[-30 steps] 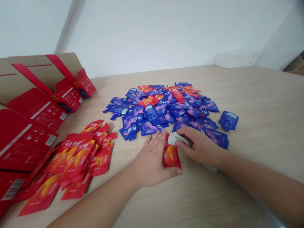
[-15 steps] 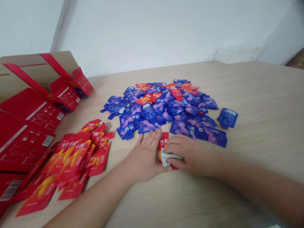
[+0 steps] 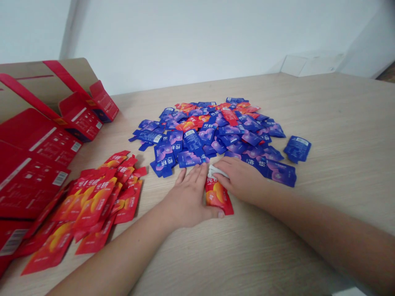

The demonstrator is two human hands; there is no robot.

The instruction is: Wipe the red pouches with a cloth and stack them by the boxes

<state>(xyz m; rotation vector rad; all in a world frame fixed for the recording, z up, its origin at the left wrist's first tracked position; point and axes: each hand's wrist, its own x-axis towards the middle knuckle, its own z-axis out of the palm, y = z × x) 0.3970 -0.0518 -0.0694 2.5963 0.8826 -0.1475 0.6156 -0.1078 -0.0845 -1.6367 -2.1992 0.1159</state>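
Observation:
A red and orange pouch [image 3: 217, 194] lies flat on the table between my two hands. My left hand [image 3: 189, 197] rests along its left edge, fingers stretched out and the thumb on its lower end. Bunched in my right hand [image 3: 236, 176] is a white wipe [image 3: 216, 170], pressed on the pouch's top end and covering part of it. Just beyond my hands spreads a heap of purple-blue pouches [image 3: 193, 142] mixed with some red ones. Left of my left forearm is a pile of red and orange pouches [image 3: 95, 201].
Open red cartons [image 3: 40, 152] with brown inner flaps stand along the left side. One blue pouch [image 3: 298, 149] lies apart, right of the heap. A white wall and a white box-like fitting [image 3: 308, 65] border the back of the wooden table [image 3: 345, 135].
My right hand has slid the wipe from the pouch's middle up to its top end, uncovering the orange lower part. My left hand stays at the pouch's left side.

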